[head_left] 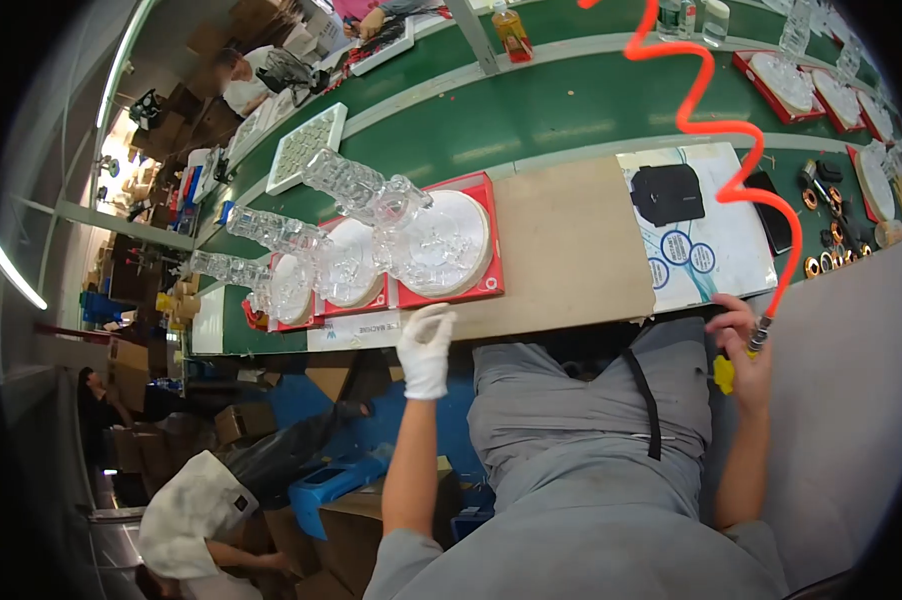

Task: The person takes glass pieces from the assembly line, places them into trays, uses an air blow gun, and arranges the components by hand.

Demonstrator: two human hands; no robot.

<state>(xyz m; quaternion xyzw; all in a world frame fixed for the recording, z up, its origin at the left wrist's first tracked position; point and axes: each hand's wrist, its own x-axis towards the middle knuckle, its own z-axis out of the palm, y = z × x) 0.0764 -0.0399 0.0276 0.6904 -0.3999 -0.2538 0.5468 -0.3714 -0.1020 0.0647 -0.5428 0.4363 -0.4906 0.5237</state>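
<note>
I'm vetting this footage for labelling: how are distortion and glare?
Head view: strong fisheye curve, bending the green workbench, with black corners; head view: a bright tube light glows at left, and pale glare streaks the green workbench; head view: highlights on the clear pieces make outlines hard to separate.

Matt cloth covers my left hand [426,352]. Right of the matt cardboard sheet [571,240] hangs smooth plastic hose [751,130]; left of it, glossy glass-like columns [346,182].
</note>
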